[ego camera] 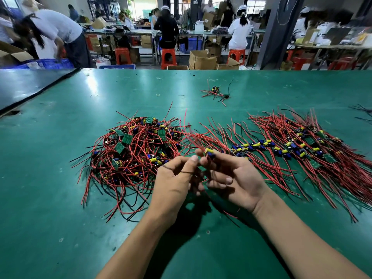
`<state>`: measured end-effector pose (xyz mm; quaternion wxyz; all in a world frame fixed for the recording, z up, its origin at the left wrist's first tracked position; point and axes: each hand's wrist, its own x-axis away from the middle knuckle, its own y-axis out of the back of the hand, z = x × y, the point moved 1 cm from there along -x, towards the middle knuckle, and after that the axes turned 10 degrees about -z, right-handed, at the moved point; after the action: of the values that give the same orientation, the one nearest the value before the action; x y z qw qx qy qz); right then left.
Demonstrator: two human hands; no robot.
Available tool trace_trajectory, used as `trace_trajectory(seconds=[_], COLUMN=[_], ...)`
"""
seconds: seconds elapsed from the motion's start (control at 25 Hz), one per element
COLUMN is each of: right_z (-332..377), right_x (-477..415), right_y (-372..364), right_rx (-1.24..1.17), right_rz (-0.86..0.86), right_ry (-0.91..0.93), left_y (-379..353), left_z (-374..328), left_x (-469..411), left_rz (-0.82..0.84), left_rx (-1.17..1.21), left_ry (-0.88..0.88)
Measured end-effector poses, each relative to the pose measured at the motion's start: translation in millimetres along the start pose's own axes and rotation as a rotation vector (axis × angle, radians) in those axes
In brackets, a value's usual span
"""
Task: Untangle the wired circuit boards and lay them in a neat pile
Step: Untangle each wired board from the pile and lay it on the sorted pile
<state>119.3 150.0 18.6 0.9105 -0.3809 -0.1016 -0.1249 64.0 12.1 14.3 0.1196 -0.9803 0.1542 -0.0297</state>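
Note:
A tangled heap of small green circuit boards [132, 150] with red and black wires lies left of centre on the green table [60, 178]. To the right, boards lie in a combed-out row [281, 148] with their wires all running the same way. My right hand [231, 176] pinches one board [209, 153] with a yellow and a blue part at its fingertips, just above the table. My left hand [177, 182] pinches that board's thin wires, a black one crossing its fingers. The wires below both hands are partly hidden.
A small separate clump of wired boards [216, 92] lies farther back, with a rubber band [158, 95] to its left. A dark mat [26, 85] covers the table's far left. Black wires [362, 111] show at the right edge. People work at benches beyond the table.

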Motion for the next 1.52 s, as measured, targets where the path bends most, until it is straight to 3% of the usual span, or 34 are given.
trace_trajectory(seconds=[0.24,0.52,0.72,1.0,1.2,1.36,1.52], right_z=[-4,-10,-6,4,2,7,11], right_x=[1,0,2,2,4,0,0], right_y=[4,-3,-6,-1,2,9,18], right_rx=[0.105,0.218,0.324,0.268,0.452,0.483,0.61], right_rz=[-0.034,-0.05,-0.099,-0.101,-0.109,-0.266,-0.407], right_ry=[-0.027,0.127,0.204,0.286,0.301,0.391,0.53], left_y=[-3,-5,-3,-1,-2,-2,-7], left_z=[-4,-1,-1,-4,-1,3,8], left_x=[2,7,3,6,2,6,12], left_rz=[0.143,0.117,0.095,0.253,0.184,0.256,0.277], left_rx=[0.174,0.065,0.122,0.092,0.083,0.062,-0.184], left_ry=[0.207,0.1,0.146,0.192,0.17,0.159,0.016])
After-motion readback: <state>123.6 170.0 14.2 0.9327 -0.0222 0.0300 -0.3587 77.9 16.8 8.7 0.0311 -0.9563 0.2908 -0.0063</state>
